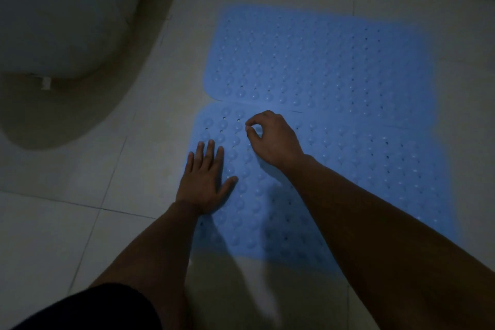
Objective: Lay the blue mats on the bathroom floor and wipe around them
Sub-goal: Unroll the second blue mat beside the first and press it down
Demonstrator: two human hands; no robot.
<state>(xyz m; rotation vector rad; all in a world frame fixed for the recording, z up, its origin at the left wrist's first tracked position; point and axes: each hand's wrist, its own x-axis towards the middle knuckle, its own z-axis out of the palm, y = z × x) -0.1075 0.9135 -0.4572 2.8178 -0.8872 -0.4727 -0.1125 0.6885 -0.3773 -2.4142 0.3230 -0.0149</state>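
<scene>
Two blue rubber mats with rows of round bumps and small holes lie side by side on the pale tiled floor. The far mat meets the near mat along a seam across the middle. My left hand lies flat with straight fingers on the near mat's left edge. My right hand hovers over the near mat close to the seam, its fingers curled and its thumb and forefinger tips close together. Whether it pinches anything cannot be told in the dim light.
A white toilet stands at the upper left, with a brownish shadowed patch of floor around its base. Pale floor tiles with dark grout lines surround the mats. My dark-clothed knee shows at the bottom left.
</scene>
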